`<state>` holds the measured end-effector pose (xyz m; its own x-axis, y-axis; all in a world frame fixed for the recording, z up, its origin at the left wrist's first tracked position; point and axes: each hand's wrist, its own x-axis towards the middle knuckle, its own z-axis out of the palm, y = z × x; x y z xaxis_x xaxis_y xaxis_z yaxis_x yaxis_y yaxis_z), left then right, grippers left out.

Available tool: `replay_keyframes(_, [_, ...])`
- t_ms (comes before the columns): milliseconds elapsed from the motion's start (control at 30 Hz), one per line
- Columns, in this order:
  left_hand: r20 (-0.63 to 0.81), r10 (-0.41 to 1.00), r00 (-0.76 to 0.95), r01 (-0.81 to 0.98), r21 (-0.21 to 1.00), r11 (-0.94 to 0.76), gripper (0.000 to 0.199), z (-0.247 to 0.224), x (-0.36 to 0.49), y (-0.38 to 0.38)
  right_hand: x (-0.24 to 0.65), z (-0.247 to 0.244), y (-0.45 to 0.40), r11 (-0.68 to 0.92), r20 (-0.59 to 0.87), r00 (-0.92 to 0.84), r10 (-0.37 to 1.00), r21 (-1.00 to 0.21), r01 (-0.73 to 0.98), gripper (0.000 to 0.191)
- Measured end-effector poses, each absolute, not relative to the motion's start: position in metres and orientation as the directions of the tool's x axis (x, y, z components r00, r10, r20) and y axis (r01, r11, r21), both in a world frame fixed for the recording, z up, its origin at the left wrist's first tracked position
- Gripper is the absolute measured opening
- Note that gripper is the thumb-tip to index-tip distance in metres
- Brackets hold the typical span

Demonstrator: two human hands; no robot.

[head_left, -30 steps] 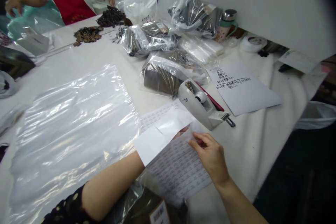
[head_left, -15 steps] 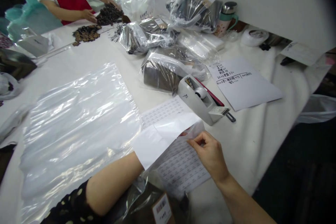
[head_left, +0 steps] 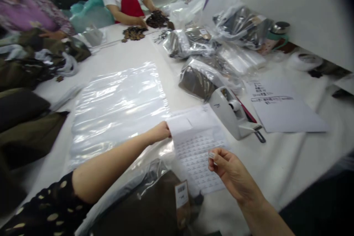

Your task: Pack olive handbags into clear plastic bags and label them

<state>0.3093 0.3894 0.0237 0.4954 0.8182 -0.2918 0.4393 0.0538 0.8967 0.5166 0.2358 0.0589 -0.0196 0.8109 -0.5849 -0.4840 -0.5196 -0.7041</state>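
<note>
Your right hand (head_left: pixel 232 173) pinches a small label (head_left: pixel 211 155) between thumb and finger, just above the label sheet (head_left: pixel 193 155), whose long axis runs away from you. The right hand is the nearer to that label. Your left hand (head_left: pixel 159 132) rests against the sheet's left edge; whether it grips, you cannot tell. A dark bag (head_left: pixel 138 206) is cut off at the frame bottom. Farther out on the bench (head_left: pixel 118 55) sit a clear plastic bag (head_left: pixel 118 110) and a tape dispenser (head_left: pixel 231 116). Print on the label is too small to read.

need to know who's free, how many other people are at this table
2: a person in a red apron at the far end, and a person in a purple top at the left edge. Others may be out of view.
</note>
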Motion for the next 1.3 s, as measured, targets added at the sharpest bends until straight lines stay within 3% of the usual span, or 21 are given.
replay_keyframes(67, [-0.372,0.839,0.398,0.488,0.86,0.15,0.023,0.045,0.261,0.385,0.501,0.07,0.235,-0.579,-0.596,-0.126,0.793,-0.671,-0.463,0.03])
replay_keyframes(133, [-0.364,0.899,0.244,0.485,0.848,0.212,0.026,0.072,0.206,0.366,0.481,0.08,0.234,-0.649,-0.608,-0.244,0.755,-0.642,-0.407,0.031])
replay_keyframes(267, [-0.123,0.991,-0.052,0.443,0.886,0.133,0.028,0.128,0.12,0.28,0.435,0.104,0.23,-0.76,-0.612,-0.475,0.633,-0.607,-0.23,0.032])
replay_keyframes(400, [0.119,0.949,-0.291,0.595,0.799,0.083,0.019,0.148,0.09,0.169,0.378,0.124,0.218,-0.785,-0.588,-0.641,0.493,-0.618,-0.037,0.032])
replay_keyframes(567, [0.285,0.937,-0.202,0.667,0.741,-0.081,0.018,0.126,0.101,0.083,0.308,0.127,0.203,-0.725,-0.648,-0.695,0.312,-0.635,0.267,0.034])
replay_keyframes(800, [0.449,0.868,-0.211,0.676,0.709,-0.202,0.026,0.106,0.103,0.054,0.266,0.125,0.197,-0.602,-0.746,-0.618,0.245,-0.617,0.506,0.03])
replay_keyframes(1300, [0.457,0.817,-0.352,0.619,0.768,-0.162,0.025,0.079,0.082,0.031,0.228,0.124,0.187,-0.544,-0.789,-0.592,0.166,-0.574,0.612,0.025])
